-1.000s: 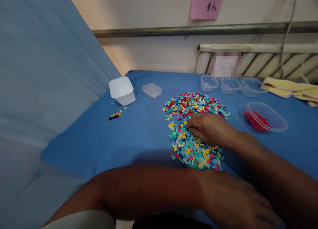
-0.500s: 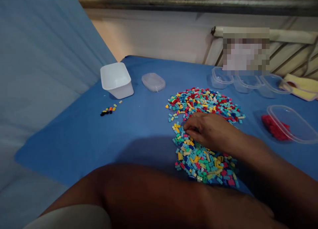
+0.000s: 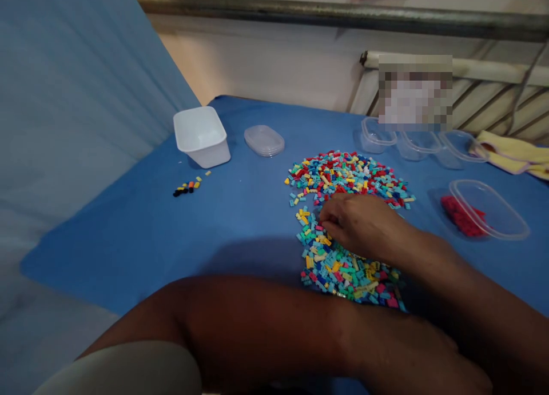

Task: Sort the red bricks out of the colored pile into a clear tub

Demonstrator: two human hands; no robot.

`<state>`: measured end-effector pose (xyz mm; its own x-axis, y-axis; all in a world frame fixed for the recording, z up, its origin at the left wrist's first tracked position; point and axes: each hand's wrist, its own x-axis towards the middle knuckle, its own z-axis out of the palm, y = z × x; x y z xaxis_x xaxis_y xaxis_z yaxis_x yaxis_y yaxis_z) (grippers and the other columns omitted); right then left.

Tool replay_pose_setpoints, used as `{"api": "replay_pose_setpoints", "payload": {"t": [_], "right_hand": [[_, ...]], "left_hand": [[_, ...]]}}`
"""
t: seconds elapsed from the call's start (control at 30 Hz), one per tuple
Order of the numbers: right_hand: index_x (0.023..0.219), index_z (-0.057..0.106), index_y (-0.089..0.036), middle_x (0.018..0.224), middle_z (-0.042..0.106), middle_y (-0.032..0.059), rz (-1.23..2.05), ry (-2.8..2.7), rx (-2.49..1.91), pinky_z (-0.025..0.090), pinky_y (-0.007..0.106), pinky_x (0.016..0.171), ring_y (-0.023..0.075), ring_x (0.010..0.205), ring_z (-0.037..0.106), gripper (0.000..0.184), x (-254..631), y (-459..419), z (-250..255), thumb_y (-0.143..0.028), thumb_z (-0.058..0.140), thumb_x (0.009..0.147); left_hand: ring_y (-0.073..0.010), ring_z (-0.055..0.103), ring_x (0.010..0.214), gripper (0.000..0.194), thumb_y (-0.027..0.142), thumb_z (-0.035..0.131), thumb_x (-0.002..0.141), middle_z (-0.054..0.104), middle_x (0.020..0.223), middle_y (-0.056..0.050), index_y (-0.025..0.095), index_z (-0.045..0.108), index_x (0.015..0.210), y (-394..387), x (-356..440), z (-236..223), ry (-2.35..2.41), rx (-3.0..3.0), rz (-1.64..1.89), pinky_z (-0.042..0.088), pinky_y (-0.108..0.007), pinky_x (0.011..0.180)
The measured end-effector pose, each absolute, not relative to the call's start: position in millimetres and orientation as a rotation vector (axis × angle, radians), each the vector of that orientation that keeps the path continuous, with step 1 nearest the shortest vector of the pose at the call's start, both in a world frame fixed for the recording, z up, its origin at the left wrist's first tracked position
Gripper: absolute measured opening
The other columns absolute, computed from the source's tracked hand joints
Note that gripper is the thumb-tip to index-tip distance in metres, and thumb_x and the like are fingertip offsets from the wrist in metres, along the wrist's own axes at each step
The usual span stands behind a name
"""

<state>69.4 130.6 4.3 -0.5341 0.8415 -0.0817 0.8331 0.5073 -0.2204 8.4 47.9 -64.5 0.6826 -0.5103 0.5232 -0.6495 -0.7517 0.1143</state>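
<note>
A heap of small bricks (image 3: pixel 347 175) in several colours lies on the blue tablecloth (image 3: pixel 223 223). My right hand (image 3: pixel 360 223) rests on the middle of the heap, fingers curled down and pinched among the bricks; what they hold is hidden. My left forearm crosses the bottom of the view, and my left hand (image 3: pixel 407 355) lies flat near the table's front edge, just below the heap, with nothing in it. A clear oval tub (image 3: pixel 497 230) to the right holds red bricks (image 3: pixel 462 218).
A white tub (image 3: pixel 201 135) and a stack of clear lids (image 3: pixel 264 140) stand at the back left, with a short row of dark and orange bricks (image 3: pixel 186 188) in front. Clear tubs (image 3: pixel 377 135) and a yellow cloth (image 3: pixel 514 152) sit at the back right. A blue curtain (image 3: pixel 64 98) hangs on the left.
My head tipped down, then shifted slightly. My right hand stayed on the heap, its fingertips working a little among the bricks. My left arm kept its place.
</note>
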Motion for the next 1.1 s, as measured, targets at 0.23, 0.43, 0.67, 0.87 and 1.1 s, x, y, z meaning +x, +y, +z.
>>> {"api": "replay_pose_setpoints", "payload": {"t": [0.23, 0.43, 0.67, 0.87, 1.1], "right_hand": [[0.086, 0.076, -0.023, 0.092, 0.079, 0.0061, 0.308, -2.694, -1.578, 0.030, 0.033, 0.061, 0.0203, 0.074, 0.067, 0.023, 62, 128, 7, -0.024, 0.058, 0.101], [0.088, 0.072, -0.022, 0.091, 0.076, 0.0056, 0.327, -2.677, -1.544, 0.030, 0.032, 0.060, 0.0191, 0.073, 0.065, 0.017, 59, 126, 2, -0.025, 0.059, 0.099], [0.099, 0.075, -0.023, 0.094, 0.078, 0.0029, 0.506, -2.493, -1.398, 0.038, 0.030, 0.068, 0.0186, 0.080, 0.068, 0.015, 67, 127, -2, -0.026, 0.060, 0.101], [0.097, 0.072, -0.023, 0.082, 0.074, 0.0003, 0.561, -2.291, -1.426, 0.040, 0.029, 0.064, 0.0161, 0.070, 0.063, 0.016, 94, 121, 14, -0.031, 0.060, 0.103], [0.109, 0.076, -0.023, 0.087, 0.077, 0.0065, 0.209, -1.908, -1.820, 0.047, 0.036, 0.068, 0.0207, 0.073, 0.068, 0.020, 193, 88, 32, -0.038, 0.067, 0.102]], "left_hand": [[-0.0123, 0.073, 0.124, 0.046, 0.025, 0.045, 0.102, 0.078, 0.138, -0.004, 0.031, 0.087, 0.120, 53, 8, -39, -0.900, 2.590, 0.252, 0.058, -0.026, 0.101], [-0.0108, 0.073, 0.119, 0.047, 0.023, 0.045, 0.103, 0.080, 0.130, 0.003, 0.041, 0.087, 0.110, 54, 8, -46, -0.906, 2.547, 0.397, 0.058, -0.026, 0.102], [-0.0113, 0.075, 0.115, 0.045, 0.023, 0.047, 0.100, 0.081, 0.112, -0.003, 0.039, 0.088, 0.107, 44, 10, -64, -0.825, 2.583, 0.588, 0.061, -0.025, 0.086], [-0.0129, 0.076, 0.101, 0.040, 0.022, 0.050, 0.099, 0.083, 0.114, -0.002, 0.032, 0.087, 0.110, 49, 2, -40, -0.741, 2.643, 0.388, 0.062, -0.029, 0.081], [-0.0203, 0.074, 0.098, 0.033, 0.023, 0.050, 0.104, 0.079, 0.108, -0.009, 0.021, 0.082, 0.099, 59, -12, -30, -0.453, 2.859, 0.448, 0.060, -0.039, 0.074]]}}
